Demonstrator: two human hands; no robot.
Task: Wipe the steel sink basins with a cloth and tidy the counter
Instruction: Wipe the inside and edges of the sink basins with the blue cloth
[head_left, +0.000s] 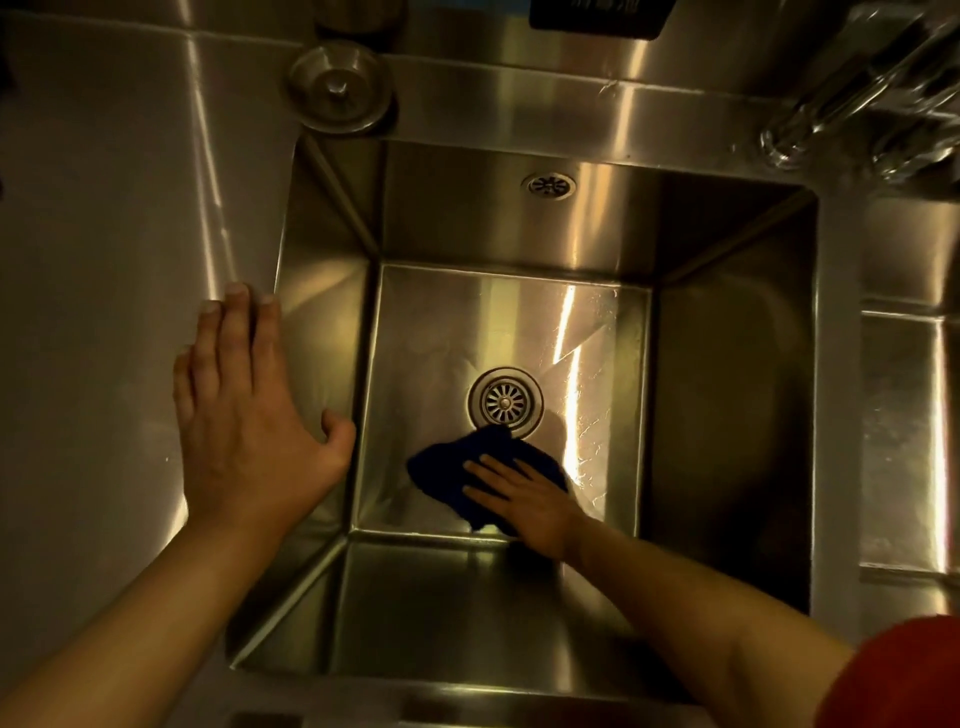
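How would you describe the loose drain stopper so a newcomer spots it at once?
Start at the steel sink basin and go to its far left corner. On the rim just beyond that corner sits the drain stopper, a round steel disc with a raised centre knob. Unlike the slotted drain in the basin floor, it lies loose on top.

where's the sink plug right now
In the head view the round steel sink plug sits on the counter ledge just beyond the basin's far-left corner, well ahead of the left hand.
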